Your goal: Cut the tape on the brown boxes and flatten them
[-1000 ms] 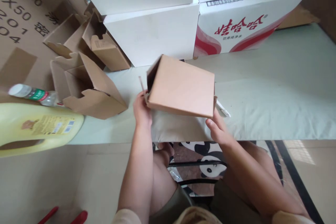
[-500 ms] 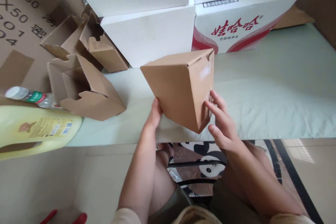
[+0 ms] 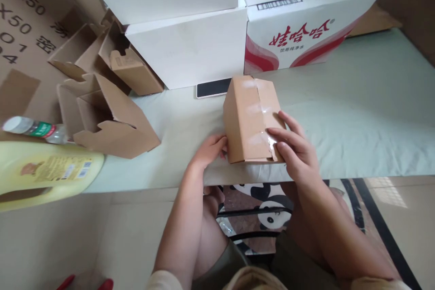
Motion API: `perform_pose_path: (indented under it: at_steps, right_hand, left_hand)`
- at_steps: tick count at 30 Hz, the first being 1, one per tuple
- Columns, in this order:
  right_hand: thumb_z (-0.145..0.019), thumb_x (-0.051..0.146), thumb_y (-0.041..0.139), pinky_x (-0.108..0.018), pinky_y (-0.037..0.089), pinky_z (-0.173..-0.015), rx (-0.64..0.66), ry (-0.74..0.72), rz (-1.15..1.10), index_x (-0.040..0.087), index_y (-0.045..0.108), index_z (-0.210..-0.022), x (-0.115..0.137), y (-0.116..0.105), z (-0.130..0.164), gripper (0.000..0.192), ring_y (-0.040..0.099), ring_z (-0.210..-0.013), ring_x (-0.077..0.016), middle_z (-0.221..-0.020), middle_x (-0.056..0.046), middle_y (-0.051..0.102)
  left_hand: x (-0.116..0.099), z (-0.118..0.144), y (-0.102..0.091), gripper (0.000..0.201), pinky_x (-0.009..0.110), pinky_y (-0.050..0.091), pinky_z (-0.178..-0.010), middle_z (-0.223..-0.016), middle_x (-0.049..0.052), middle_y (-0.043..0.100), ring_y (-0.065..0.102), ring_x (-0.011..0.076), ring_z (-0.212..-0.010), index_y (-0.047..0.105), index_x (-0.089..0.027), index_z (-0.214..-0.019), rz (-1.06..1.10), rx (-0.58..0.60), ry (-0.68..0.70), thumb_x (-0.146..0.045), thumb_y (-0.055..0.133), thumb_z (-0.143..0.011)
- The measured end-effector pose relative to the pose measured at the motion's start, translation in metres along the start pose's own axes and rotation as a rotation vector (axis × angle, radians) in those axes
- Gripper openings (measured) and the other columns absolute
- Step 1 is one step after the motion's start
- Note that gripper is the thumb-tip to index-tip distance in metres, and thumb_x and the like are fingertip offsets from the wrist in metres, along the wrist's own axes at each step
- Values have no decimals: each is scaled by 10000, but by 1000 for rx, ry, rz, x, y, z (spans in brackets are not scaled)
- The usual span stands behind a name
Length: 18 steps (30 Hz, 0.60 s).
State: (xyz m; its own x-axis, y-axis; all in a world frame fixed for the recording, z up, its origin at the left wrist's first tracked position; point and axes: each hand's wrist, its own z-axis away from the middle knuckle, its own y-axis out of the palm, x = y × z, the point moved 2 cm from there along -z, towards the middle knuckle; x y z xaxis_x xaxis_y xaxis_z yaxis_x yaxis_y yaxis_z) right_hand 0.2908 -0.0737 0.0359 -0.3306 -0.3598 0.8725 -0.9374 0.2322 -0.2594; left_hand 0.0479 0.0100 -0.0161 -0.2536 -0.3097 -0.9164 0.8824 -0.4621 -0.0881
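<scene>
A small brown cardboard box [image 3: 249,118] rests near the front edge of the cloth-covered table, its taped seam facing up. Shiny clear tape [image 3: 263,138] runs along that seam, loose or wrinkled at the near end. My left hand [image 3: 212,148] holds the box's lower left side, with the fingertips partly hidden behind it. Over the right part of the top lies my right hand [image 3: 295,145], fingers spread and touching the cardboard and the tape. A phone [image 3: 212,89] with a dark screen lies behind the box, partly covered by it.
At left stand several open cardboard boxes [image 3: 112,122], a clear plastic bottle [image 3: 37,129] and a yellow jug [image 3: 50,172]. White cartons [image 3: 186,50] and a red-and-white carton [image 3: 306,31] are stacked along the back. Pale green cloth [image 3: 367,113] covers the table.
The box has been turned and lowered, so its taped seam now faces up rather than right. The phone behind it has come into view. Both hands stay on the box.
</scene>
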Motion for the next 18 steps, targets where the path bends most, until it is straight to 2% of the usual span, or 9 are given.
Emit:
perform_pose_path:
  at_steps: [2,4,7,9,11,13,14,16,18]
  right_hand:
    - [-1009,351,623,-573,389,-1294,59,59,-44,380,767,-1277,-3,1,-1,305,435,-1575,-306,-1674,3,485]
    - [-1011,365,620,-564,407,-1282,202,40,-79,373,759,-1299,-1,4,-3,321,436,-1575,-304,-1689,-8,466]
    - [-1007,373,619,-544,425,-1272,454,-53,-127,354,742,-1339,6,12,-3,354,437,-1575,-300,-1697,-27,456]
    - [-1007,385,616,-523,417,-1279,577,-122,-158,339,730,-1360,12,18,-1,373,424,-1584,-287,-1702,-33,448]
    - [-1017,420,599,-508,406,-1286,626,-174,-178,336,719,-1375,16,22,1,387,421,-1586,-276,-1704,-34,445]
    - [-1032,493,549,-515,433,-1262,592,-170,-174,336,700,-1397,15,23,2,426,469,-1555,-282,-1670,-49,497]
    - [-1038,526,515,-529,459,-1235,527,-127,-142,330,701,-1390,10,22,1,444,515,-1518,-291,-1625,-65,551]
    - [-1037,554,474,-576,499,-1171,310,35,32,297,729,-1327,-6,17,-2,464,605,-1410,-319,-1493,-105,660]
    - [-1006,530,505,-646,488,-1135,73,211,335,255,758,-1234,-27,10,-5,438,629,-1336,-361,-1395,-145,698]
  left_hand:
    - [0,-2,-6,307,342,575,-676,-799,80,760,707,213,-718,758,-174,-926,-52,-175,76,-466,672,-888]
    - [-2,-1,-13,408,403,587,-900,-1065,120,795,739,254,-989,733,-186,-1146,-47,-396,221,-495,697,-881]
    - [-10,9,-22,598,429,505,-1109,-1463,128,655,630,279,-1330,614,-258,-1368,83,-608,518,-630,641,-901]
    - [-14,17,-27,644,404,510,-1093,-1501,109,614,614,275,-1349,571,-293,-1403,165,-664,625,-682,616,-892]
    - [-16,23,-31,620,375,547,-984,-1359,94,678,681,258,-1191,580,-297,-1366,211,-703,615,-657,650,-866]
    - [-19,26,-32,532,350,554,-840,-1151,71,720,702,230,-968,626,-274,-1258,229,-727,568,-592,686,-837]
    - [-20,27,-32,485,342,544,-783,-1073,60,720,687,218,-885,643,-262,-1196,235,-733,556,-563,694,-819]
    - [-24,27,-32,413,336,526,-724,-998,50,712,662,210,-815,662,-245,-1087,242,-744,563,-523,690,-784]
    - [-27,27,-32,371,332,513,-700,-959,45,707,651,209,-797,668,-238,-1025,256,-759,572,-495,679,-758]
